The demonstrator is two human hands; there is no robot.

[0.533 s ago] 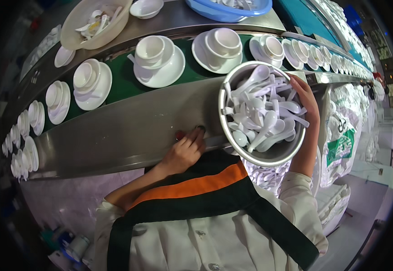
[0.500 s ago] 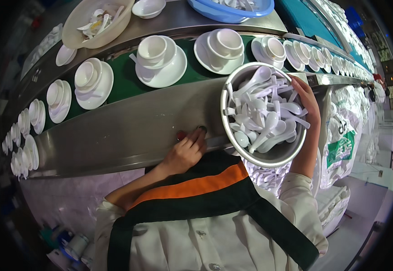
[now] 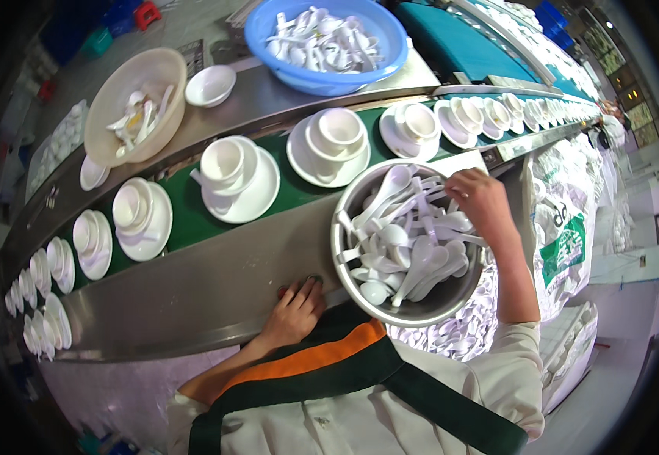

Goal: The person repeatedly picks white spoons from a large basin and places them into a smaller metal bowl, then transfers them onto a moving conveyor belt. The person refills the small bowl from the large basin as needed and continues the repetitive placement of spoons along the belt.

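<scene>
A round steel bowl full of white soup spoons stands at the counter's near edge. My right hand is over the bowl's right rim, fingers curled down at the spoon handles. The fingertips are drawn together, and whatever is between them is hidden. My left hand lies on the steel counter, left of the bowl, fingers loosely spread and apparently empty. Its fingertips are beside small dark and red round parts on the counter.
Beyond the counter, a green conveyor belt carries stacked white plates, bowls and cups. Farther back are a beige basin, a white bowl and a blue basin of spoons. Many spoons lie below the steel bowl; white sacks stand right.
My right hand has moved from holding the bowl's outer right side to the spoons at its rim. My left hand stays on the counter. The view has shifted, showing more of the far side.
</scene>
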